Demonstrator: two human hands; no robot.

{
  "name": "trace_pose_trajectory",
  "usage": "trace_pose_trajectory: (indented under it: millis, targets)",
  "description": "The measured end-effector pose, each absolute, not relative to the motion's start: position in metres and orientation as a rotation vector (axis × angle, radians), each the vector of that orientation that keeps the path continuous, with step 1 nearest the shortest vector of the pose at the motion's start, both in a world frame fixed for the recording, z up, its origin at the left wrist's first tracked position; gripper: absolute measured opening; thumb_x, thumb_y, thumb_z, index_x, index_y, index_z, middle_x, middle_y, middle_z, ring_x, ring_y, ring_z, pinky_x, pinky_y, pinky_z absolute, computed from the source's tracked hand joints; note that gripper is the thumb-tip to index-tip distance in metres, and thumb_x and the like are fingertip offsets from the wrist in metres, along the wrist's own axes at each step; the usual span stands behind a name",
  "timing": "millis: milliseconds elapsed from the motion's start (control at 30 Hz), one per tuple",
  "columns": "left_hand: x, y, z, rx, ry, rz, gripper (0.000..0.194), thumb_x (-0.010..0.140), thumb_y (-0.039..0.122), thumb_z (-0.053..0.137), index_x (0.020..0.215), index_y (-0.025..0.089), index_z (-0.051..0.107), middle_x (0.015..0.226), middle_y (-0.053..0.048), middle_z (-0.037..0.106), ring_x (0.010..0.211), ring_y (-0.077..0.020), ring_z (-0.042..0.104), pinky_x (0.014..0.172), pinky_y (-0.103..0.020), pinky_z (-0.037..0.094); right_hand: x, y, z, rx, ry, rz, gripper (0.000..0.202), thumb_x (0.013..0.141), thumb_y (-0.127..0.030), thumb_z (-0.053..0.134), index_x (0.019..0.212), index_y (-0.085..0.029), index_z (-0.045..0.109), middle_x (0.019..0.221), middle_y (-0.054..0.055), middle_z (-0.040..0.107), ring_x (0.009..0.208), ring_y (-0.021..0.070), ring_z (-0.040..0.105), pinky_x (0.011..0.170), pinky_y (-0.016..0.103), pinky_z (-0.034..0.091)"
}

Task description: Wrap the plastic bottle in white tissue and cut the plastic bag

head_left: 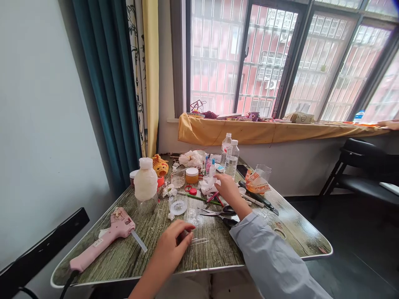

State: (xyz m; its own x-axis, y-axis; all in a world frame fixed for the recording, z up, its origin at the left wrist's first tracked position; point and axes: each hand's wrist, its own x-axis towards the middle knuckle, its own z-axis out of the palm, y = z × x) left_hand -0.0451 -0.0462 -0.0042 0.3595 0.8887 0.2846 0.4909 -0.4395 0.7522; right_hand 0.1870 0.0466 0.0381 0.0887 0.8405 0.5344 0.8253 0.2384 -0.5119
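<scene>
My left hand (176, 245) is low over the front of the table, its fingers curled in a pinch around one end of a thin clear plastic strip (201, 241). Further back, my right hand (230, 192) has its fingertips closed at the edge of a crumpled white tissue (208, 187). A small bottle with a blue cap (212, 168) stands just behind those fingers. Scissors (215, 213) with black handles lie below my right wrist. Between the hands and the jars is a round clear plastic piece (178, 207).
A pink glue gun (107, 241) lies at the left, near a bottle wrapped in cream material (146, 182). Two clear water bottles (231, 160) stand at the back. A box cutter (264, 201), an orange-printed bag (258, 182) and an amber jar (192, 176) are also on the table.
</scene>
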Motion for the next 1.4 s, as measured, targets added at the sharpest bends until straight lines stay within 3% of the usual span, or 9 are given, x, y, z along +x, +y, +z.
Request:
trace_pose_trajectory:
  millis: [67,167,367,467,700,900,1133,1233,1400]
  targets:
    - [-0.043,-0.045,0.006,2.088,1.212,0.992,0.023,0.082,0.031,0.048,0.085,0.019,0.067,0.084,-0.005,0.066,0.070,-0.0187,0.059,0.064,-0.030,0.047,0.190,0.055,0.032,-1.560,-1.659,0.022,0.004,0.086,-0.018,0.061,0.084,-0.015,0.063,0.087,0.004,0.062,0.088,0.0183,0.058,0.085,0.038,0.045]
    - [-0.028,-0.035,0.032,2.226,1.175,1.109,0.018,0.082,0.025,0.051,0.086,0.020,0.068,0.081,-0.004,0.067,0.069,-0.0184,0.060,0.069,-0.032,0.049,0.198,0.060,0.028,-1.511,-1.560,0.048,0.017,0.091,-0.030,0.057,0.086,-0.014,0.061,0.084,0.002,0.061,0.080,0.0159,0.059,0.079,0.036,0.048]
    - [0.028,0.030,0.073,2.243,1.236,1.334,0.024,0.083,0.008,0.050,0.102,0.014,0.063,0.107,-0.012,0.064,0.104,-0.0236,0.057,0.097,-0.044,0.042,0.205,0.063,0.030,-1.245,-1.428,0.194,0.022,0.091,-0.035,0.057,0.084,-0.014,0.059,0.077,0.000,0.059,0.070,0.0139,0.057,0.071,0.032,0.048]
    - [0.046,0.055,0.068,2.207,1.228,1.391,0.022,0.088,0.021,0.055,0.108,0.014,0.059,0.115,-0.009,0.061,0.112,-0.0236,0.055,0.098,-0.049,0.041,0.206,0.062,0.034,-1.097,-1.343,0.263,0.024,0.089,-0.038,0.057,0.083,-0.014,0.057,0.076,0.000,0.058,0.070,0.0140,0.056,0.069,0.031,0.047]
    - [0.046,0.065,0.038,2.011,1.164,1.234,0.028,0.089,0.036,0.055,0.107,0.015,0.059,0.109,-0.007,0.062,0.098,-0.0205,0.060,0.085,-0.043,0.051,0.209,0.059,0.037,-0.897,-1.080,0.432,0.022,0.081,-0.039,0.047,0.091,-0.020,0.050,0.078,-0.001,0.059,0.067,0.0148,0.058,0.062,0.029,0.049]
    - [0.047,0.062,0.034,1.883,0.968,0.991,0.028,0.090,0.040,0.052,0.096,0.013,0.060,0.085,-0.002,0.064,0.070,-0.0127,0.061,0.063,-0.030,0.053,0.218,0.063,0.034,-0.955,-0.896,0.418,0.021,0.092,-0.035,0.050,0.098,-0.015,0.052,0.085,0.002,0.059,0.071,0.0142,0.059,0.064,0.030,0.051]
    - [0.042,0.060,0.034,1.837,0.997,1.277,0.024,0.089,0.036,0.055,0.097,0.013,0.060,0.089,-0.003,0.063,0.075,-0.0138,0.062,0.067,-0.031,0.053,0.225,0.051,0.037,-1.132,-0.784,0.168,0.023,0.092,-0.036,0.050,0.101,-0.015,0.054,0.097,0.006,0.057,0.085,0.0181,0.055,0.078,0.036,0.045]
    - [0.043,0.058,0.035,1.863,1.100,1.444,0.023,0.088,0.035,0.056,0.095,0.013,0.060,0.088,-0.003,0.063,0.076,-0.0143,0.061,0.070,-0.033,0.053,0.209,0.041,0.042,-1.091,-0.991,0.176,0.025,0.089,-0.038,0.043,0.086,-0.018,0.056,0.081,0.005,0.059,0.075,0.0179,0.054,0.072,0.032,0.044]
    - [0.046,0.046,0.036,2.019,1.214,1.647,0.018,0.087,0.026,0.056,0.101,0.015,0.059,0.097,-0.005,0.065,0.089,-0.0188,0.062,0.082,-0.039,0.049,0.174,0.032,0.043,-0.963,-1.452,0.376,0.030,0.080,-0.043,0.051,0.062,-0.020,0.059,0.061,0.001,0.061,0.059,0.0163,0.055,0.056,0.026,0.041]
